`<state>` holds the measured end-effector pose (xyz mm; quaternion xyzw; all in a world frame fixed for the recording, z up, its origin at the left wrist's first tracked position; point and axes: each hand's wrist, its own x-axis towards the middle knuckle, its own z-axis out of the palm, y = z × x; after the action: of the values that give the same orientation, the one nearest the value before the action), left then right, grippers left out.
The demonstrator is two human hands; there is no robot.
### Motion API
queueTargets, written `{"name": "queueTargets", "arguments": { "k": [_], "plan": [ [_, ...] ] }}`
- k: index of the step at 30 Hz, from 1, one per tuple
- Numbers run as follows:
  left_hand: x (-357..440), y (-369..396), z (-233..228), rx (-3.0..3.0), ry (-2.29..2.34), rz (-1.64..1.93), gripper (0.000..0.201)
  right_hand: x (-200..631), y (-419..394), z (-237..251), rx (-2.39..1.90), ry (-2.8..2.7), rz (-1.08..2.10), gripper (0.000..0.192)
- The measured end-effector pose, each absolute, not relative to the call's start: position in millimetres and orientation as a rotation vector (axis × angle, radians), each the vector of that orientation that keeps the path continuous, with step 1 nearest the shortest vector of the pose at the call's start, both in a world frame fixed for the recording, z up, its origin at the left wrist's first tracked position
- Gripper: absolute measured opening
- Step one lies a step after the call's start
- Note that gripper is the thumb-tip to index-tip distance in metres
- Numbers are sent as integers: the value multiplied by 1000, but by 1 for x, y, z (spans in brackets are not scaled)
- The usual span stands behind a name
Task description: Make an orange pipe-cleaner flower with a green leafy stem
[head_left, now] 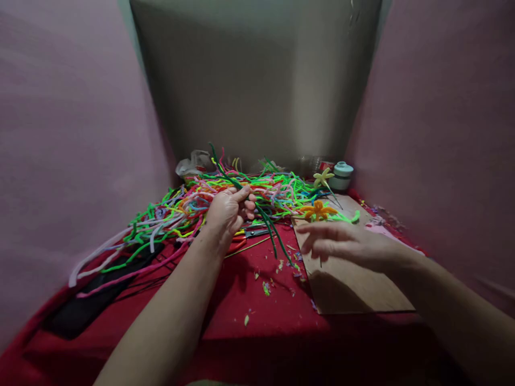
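Observation:
My left hand [231, 210] is closed on dark green pipe cleaners [269, 221], whose ends stick out above and below the fingers. Behind it spreads a large tangled heap of pipe cleaners [189, 203] in green, pink, white, orange and other colours. My right hand [341, 244] hovers over a brown board [341, 289], its fingers stretched out and holding nothing that I can see. Just beyond those fingers lies an orange pipe-cleaner flower [317, 210] with a bright green piece beside it. Scissors [255, 233] with red and yellow handles lie below my left hand, partly hidden.
A yellow pipe-cleaner flower [323, 178] leans near a pale blue-lidded jar [343, 176] at the back right. A black flat object [88, 300] lies at the left. Fluffy scraps [266, 288] dot the red cloth [237, 316]. Pink walls flank both sides.

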<state>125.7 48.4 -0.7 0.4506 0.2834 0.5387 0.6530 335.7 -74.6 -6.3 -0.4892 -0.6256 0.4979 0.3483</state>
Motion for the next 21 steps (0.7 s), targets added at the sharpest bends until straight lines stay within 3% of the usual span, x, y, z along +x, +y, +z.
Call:
{"name": "queueTargets", "arguments": {
  "k": [3,7,10,21],
  "plan": [
    [133,40,0,1020,648,1173,13,323,-50,-2,-1204,-1510,1094,27],
    [141,31,-3,1034,650,1095,15,288,-22,-12,-913,-1258,1452,20],
    [140,32,-6,1078,662,1103,19,270,-12,-16,-896,-1149,1517,8],
    [141,34,-13,1177,734,1056,25,275,-9,-27,-883,-976,1605,8]
  ]
}}
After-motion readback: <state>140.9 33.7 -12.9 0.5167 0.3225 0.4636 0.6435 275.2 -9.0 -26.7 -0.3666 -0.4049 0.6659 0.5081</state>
